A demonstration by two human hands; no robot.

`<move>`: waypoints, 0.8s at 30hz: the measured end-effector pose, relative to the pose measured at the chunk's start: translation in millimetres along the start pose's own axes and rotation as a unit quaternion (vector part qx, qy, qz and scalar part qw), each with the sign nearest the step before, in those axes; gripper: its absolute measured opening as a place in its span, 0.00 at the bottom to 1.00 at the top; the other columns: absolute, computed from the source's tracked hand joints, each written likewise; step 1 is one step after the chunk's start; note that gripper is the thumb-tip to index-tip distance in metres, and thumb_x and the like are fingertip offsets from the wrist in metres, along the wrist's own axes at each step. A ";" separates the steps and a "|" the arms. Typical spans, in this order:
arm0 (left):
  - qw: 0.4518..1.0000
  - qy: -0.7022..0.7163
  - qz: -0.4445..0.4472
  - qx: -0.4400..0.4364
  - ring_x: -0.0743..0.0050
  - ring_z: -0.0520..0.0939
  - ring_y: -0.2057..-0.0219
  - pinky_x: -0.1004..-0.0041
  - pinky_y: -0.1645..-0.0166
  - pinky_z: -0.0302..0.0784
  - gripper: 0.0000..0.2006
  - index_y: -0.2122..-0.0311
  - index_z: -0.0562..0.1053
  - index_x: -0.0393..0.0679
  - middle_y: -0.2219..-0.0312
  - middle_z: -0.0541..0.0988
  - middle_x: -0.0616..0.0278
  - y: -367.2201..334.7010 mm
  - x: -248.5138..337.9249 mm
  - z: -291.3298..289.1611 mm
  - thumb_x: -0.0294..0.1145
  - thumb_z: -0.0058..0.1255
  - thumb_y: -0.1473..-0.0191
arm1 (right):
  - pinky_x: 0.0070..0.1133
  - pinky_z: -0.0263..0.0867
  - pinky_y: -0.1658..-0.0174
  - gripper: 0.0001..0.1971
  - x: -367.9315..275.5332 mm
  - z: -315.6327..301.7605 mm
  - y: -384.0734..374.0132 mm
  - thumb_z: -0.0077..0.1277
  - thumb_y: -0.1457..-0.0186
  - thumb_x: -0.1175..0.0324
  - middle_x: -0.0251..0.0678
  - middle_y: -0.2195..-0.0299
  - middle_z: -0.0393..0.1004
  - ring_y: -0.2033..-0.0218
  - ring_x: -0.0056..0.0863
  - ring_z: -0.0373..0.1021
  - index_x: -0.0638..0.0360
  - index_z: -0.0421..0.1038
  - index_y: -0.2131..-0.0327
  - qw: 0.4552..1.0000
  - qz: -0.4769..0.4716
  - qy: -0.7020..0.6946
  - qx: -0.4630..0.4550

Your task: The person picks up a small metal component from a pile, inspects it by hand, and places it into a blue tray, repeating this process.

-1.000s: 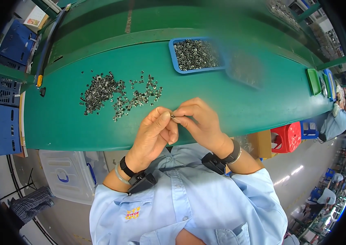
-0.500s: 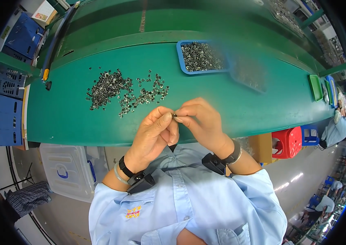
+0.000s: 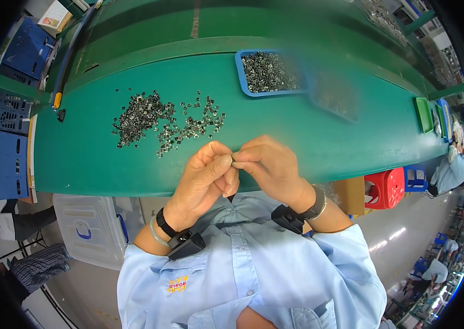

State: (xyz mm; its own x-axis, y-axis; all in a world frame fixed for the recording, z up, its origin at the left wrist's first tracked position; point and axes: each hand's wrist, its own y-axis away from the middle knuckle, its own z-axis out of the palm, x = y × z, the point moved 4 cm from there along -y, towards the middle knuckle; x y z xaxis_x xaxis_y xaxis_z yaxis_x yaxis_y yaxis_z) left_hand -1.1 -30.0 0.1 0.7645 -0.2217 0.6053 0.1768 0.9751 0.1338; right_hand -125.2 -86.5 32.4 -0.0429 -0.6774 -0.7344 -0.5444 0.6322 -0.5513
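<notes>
My left hand (image 3: pixel 205 174) and my right hand (image 3: pixel 272 166) meet at the fingertips above the near edge of the green table (image 3: pixel 100 175). Thumb and forefinger of each are pinched together on a small dark part (image 3: pixel 233 158), almost wholly covered by the fingers. Beyond my left hand lies a dense heap of small black-and-silver parts (image 3: pixel 140 119). A looser scatter of the same parts (image 3: pixel 193 127) spreads to its right. Farther back, a blue tray (image 3: pixel 276 94) is filled with similar small pieces; its right side is blurred.
A hazy patch hides whatever lies right of the tray. A green tray (image 3: pixel 422 116) stands at the table's right end. Below the table are a clear lidded bin (image 3: pixel 87 227), a cardboard box (image 3: pixel 349 196) and a red stool (image 3: pixel 388 189). A co-worker (image 3: pixel 451 176) sits far right.
My fingers have closed farther over the small part, which shows less now. Both hands stay nearly in place. Another person's arm and leg have come into view at the left edge.
</notes>
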 end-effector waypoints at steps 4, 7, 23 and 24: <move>0.999 -0.038 -0.003 0.026 0.77 0.67 0.86 0.76 0.82 0.59 0.08 0.67 0.66 0.43 0.85 0.69 0.65 0.4 1.1 -4.5 0.36 0.48 0.43 | 0.21 0.66 0.71 0.08 0.1 1.2 0.4 0.59 0.57 0.76 0.33 0.73 0.73 0.72 0.28 0.71 0.57 0.72 0.71 0.999 -0.005 0.035 -0.003; 0.997 -0.065 -0.005 0.046 0.76 0.68 0.86 0.76 0.82 0.60 0.08 0.66 0.66 0.43 0.85 0.69 0.65 -1.1 1.6 -7.4 0.36 0.47 0.43 | 0.21 0.66 0.72 0.08 2.2 1.7 -1.3 0.59 0.57 0.76 0.33 0.74 0.73 0.73 0.29 0.71 0.57 0.72 0.71 0.999 -0.001 0.049 -0.002; 0.999 -0.031 -0.013 0.038 0.78 0.71 0.83 0.78 0.79 0.64 0.08 0.65 0.67 0.42 0.84 0.70 0.64 -6.1 -5.2 -10.0 0.36 0.45 0.41 | 0.23 0.66 0.73 0.05 5.7 -0.2 -3.1 0.56 0.54 0.76 0.34 0.75 0.71 0.74 0.30 0.69 0.59 0.71 0.72 0.997 0.027 0.066 -0.006; 0.998 -0.039 -0.014 0.048 0.78 0.71 0.83 0.78 0.79 0.64 0.09 0.64 0.67 0.41 0.84 0.70 0.64 -5.7 -5.4 -10.3 0.36 0.44 0.41 | 0.23 0.66 0.73 0.05 6.5 -0.6 -3.1 0.56 0.54 0.76 0.34 0.75 0.71 0.74 0.30 0.69 0.59 0.71 0.72 0.997 0.027 0.070 -0.006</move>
State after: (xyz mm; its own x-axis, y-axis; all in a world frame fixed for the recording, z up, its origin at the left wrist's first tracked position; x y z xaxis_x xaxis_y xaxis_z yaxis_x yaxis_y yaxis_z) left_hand 0.2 -34.4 -12.0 0.7088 -0.2521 0.6588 0.1354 0.9652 0.2237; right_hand -124.3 -93.1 29.6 -0.1892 -0.6890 -0.6996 -0.5477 0.6654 -0.5072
